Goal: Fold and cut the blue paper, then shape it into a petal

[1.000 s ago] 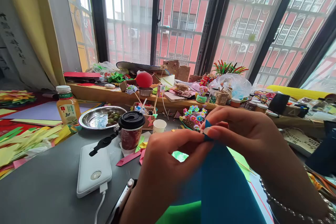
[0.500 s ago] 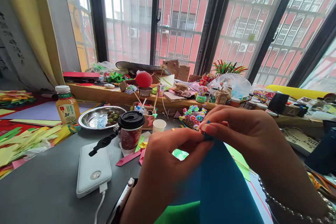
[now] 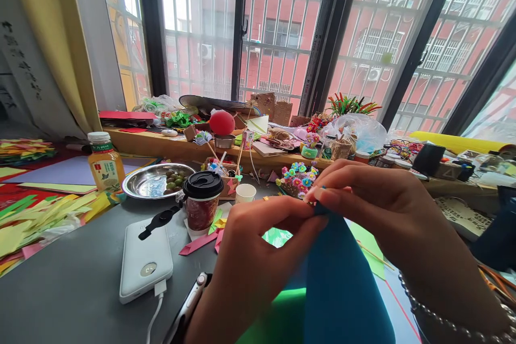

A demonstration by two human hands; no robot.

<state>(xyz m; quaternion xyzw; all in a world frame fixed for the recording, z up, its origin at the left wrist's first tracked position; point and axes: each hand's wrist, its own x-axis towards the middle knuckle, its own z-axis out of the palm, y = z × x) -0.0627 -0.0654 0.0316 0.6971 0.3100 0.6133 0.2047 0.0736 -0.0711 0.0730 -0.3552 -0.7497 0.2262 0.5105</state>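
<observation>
A large blue sheet, apparently paper (image 3: 342,285), hangs down from between my fingers over the near part of the table. My left hand (image 3: 262,247) pinches its narrow top end between thumb and forefinger. From the right, my right hand (image 3: 371,199) pinches the same tip, its fingertips touching those of the left. The very tip is mostly hidden by the fingers. Behind the sheet, a bright green surface (image 3: 278,322) shows at the bottom. Beyond the fingertips stands a bunch of small colourful flowers (image 3: 298,176).
Left of my hands are a white power bank (image 3: 145,263) with a cable, a lidded coffee cup (image 3: 201,207), a paper cup (image 3: 245,193), a metal plate (image 3: 139,185) with round fruits and a drink bottle (image 3: 105,164). Paper strips (image 3: 52,209) cover the far left. Craft materials crowd the windowsill.
Both hands keep their pinch on the blue sheet's tip. The hanging sheet has shifted slightly, its lower right edge moving left. The view has moved very little.
</observation>
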